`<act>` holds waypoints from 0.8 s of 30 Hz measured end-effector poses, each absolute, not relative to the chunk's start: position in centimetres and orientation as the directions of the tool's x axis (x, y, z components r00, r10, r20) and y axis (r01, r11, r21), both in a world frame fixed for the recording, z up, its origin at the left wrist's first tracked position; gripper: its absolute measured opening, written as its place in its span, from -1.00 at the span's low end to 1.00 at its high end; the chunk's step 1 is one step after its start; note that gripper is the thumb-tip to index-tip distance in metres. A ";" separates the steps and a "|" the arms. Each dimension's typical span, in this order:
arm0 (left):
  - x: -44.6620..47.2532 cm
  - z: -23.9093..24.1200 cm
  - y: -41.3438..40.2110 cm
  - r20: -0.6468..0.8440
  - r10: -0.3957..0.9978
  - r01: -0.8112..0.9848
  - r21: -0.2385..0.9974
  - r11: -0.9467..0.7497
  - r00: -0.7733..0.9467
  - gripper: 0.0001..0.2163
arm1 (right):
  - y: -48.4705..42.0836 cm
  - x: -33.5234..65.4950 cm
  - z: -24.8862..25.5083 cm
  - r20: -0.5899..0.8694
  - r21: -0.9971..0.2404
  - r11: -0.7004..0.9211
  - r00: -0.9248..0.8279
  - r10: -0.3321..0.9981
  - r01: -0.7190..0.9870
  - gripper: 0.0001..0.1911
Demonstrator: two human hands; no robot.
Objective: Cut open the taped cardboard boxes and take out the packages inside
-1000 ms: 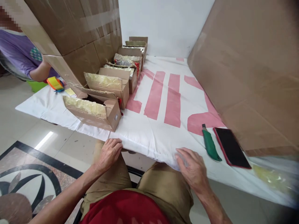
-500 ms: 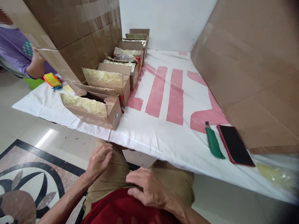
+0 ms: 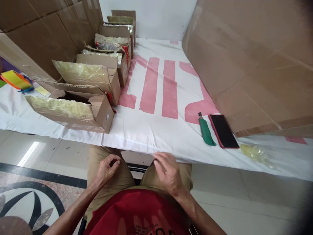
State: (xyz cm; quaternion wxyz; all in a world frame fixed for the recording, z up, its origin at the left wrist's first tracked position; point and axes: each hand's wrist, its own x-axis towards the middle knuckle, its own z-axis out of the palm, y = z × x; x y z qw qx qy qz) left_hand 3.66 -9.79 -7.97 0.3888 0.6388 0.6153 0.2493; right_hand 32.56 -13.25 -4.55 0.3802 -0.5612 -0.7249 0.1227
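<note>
My left hand (image 3: 107,169) rests over my left thigh, its fingers loosely curled with a gap to the thumb and nothing in it. Just below the table's front edge, my right hand (image 3: 168,173) hovers over my right leg, bent fingers apart and holding nothing. Closest to the left hand on the table is an open cardboard box (image 3: 101,114), its taped flap raised. A green utility knife (image 3: 205,131) lies up and to the right of the right hand, beside a red-cased phone (image 3: 223,131).
Several more opened boxes (image 3: 113,81) run back in a row. Tall cartons (image 3: 44,42) stand on the left, and a large carton (image 3: 264,71) on the right. A tape roll (image 3: 16,80) sits at the left. Clear yellowish tape (image 3: 255,155) lies near the front right edge of the white-clothed table (image 3: 146,137).
The view has turned right and down. My right hand has moved up from my lap toward the table edge. The left hand stays over the thigh. The other person is now mostly out of view.
</note>
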 end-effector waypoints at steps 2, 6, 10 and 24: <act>3.5 -7.9 -9.7 -0.164 0.979 0.595 0.802 0.059 0.124 -0.75 | -12.6 33.1 -4.3 0.430 -0.497 0.289 -0.058 0.901 0.818 -0.66; 3.1 -7.9 -9.6 -0.175 0.978 0.572 0.817 0.077 0.118 -0.74 | -14.3 31.7 -3.4 0.317 -0.522 0.495 -0.381 0.868 0.694 -0.65; 2.6 -8.1 -9.6 -0.212 0.971 0.496 0.858 0.132 0.108 -0.73 | -15.8 32.1 -3.0 0.300 -0.654 0.483 -0.387 0.872 0.581 -0.73; 2.9 -8.1 -9.1 -0.219 0.956 0.477 0.873 0.102 0.195 -0.79 | -13.8 31.1 -5.2 0.417 -0.426 0.399 -0.216 0.883 0.812 -0.53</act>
